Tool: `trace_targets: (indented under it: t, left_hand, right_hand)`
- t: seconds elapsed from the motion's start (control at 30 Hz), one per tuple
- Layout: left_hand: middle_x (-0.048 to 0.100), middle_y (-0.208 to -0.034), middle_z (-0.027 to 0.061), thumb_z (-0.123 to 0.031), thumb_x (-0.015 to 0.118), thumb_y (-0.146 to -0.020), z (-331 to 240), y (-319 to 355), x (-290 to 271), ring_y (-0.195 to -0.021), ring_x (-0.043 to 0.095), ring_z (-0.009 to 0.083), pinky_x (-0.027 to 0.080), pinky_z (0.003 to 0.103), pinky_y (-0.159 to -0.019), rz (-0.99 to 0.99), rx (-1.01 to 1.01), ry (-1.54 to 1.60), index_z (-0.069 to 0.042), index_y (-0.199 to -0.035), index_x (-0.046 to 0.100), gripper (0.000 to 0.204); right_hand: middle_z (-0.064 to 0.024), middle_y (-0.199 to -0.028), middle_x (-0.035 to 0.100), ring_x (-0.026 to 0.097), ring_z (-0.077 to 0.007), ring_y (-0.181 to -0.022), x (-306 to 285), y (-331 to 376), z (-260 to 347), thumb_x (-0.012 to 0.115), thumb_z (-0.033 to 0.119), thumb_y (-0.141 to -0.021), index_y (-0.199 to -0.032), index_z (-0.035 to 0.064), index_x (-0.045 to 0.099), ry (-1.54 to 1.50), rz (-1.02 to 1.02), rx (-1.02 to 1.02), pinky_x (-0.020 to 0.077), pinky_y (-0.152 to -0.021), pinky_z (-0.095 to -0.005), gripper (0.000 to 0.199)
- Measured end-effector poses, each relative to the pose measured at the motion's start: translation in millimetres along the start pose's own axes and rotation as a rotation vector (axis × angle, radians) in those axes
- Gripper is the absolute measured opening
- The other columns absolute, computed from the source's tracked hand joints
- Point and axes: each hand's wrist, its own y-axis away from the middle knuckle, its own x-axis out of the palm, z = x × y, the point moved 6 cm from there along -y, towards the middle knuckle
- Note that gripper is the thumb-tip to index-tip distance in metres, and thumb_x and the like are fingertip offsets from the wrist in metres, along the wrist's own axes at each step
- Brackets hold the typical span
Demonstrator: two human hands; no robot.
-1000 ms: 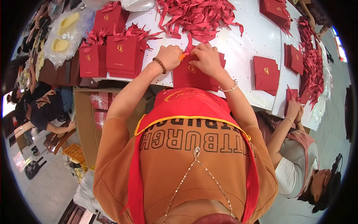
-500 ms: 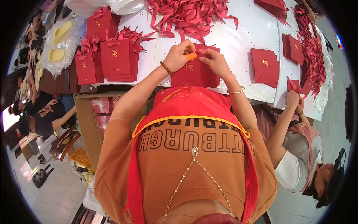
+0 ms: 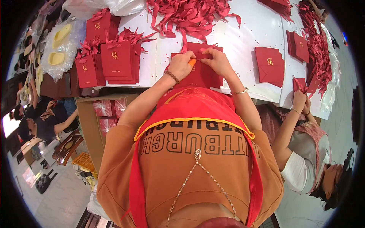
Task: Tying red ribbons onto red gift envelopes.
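In front of my waist a dark red paper gift bag [image 3: 201, 78] lies on the white table, with more red card or bags behind it. My left hand [image 3: 182, 65], an orange cover on one finger, is closed in a pinch at the bag's upper edge. Opposite it my right hand [image 3: 217, 62] pinches at the same edge, fingertips nearly meeting the left's. A bit of bright red ribbon [image 3: 205, 49] shows beside the right fingers. What lies between the fingertips is too small to make out.
Red ribbons [image 3: 194, 19] lie heaped beyond my hands. Stacked bags with ribbon handles [image 3: 116, 62] stand left, plain red bags [image 3: 269, 66] lie right. At far right a co-worker's hands [image 3: 299, 100] handle a small red bag. An open carton [image 3: 88, 121] stands below the table's left edge.
My left hand has shifted slightly down and left, and its fingers have curled in. More red card shows behind the bag's upper edge. My right hand has barely moved.
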Motion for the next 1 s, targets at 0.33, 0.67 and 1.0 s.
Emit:
trace_targets:
  t: [0.33, 0.67, 1.0]
  left_hand:
    - [0.060, -0.064, 0.0154, -0.008, 0.059, -0.075, -2, 5, -11, -0.057, 0.062, 0.0246, 0.047, 0.033, -0.053, -0.157, 0.009, -0.009, 0.001, -0.074, 0.057, 0.009]
    - [0.060, -0.062, 0.0144, -0.011, 0.059, -0.074, -4, 5, -9, -0.053, 0.061, 0.0233, 0.046, 0.034, -0.049, -0.206, 0.017, -0.137, 0.000, -0.071, 0.056, 0.011]
    - [0.060, -0.058, 0.0118, -0.012, 0.062, -0.073, 13, 0, -7, -0.050, 0.060, 0.0194, 0.045, 0.031, -0.047, -0.113, -0.161, 0.118, 0.001, -0.070, 0.057, 0.014]
  right_hand:
    - [-0.0125, -0.103, 0.061, 0.058, -0.0260, -0.094, 7, -3, 5, 0.064, 0.011, -0.072, -0.097, 0.0004, 0.059, -0.016, -0.040, -0.029, 0.0447, -0.080, -0.0321, 0.027]
    - [-0.0122, -0.096, 0.062, 0.059, -0.0264, -0.087, 13, 6, 8, 0.064, 0.012, -0.073, -0.093, 0.0014, 0.060, -0.018, -0.082, 0.012, 0.0454, -0.075, -0.0320, 0.023]
    - [-0.0122, -0.096, 0.062, 0.060, -0.0232, -0.084, 11, 8, 3, 0.063, 0.011, -0.075, -0.096, 0.0016, 0.060, -0.049, -0.077, 0.012, 0.0452, -0.073, -0.0304, 0.023]
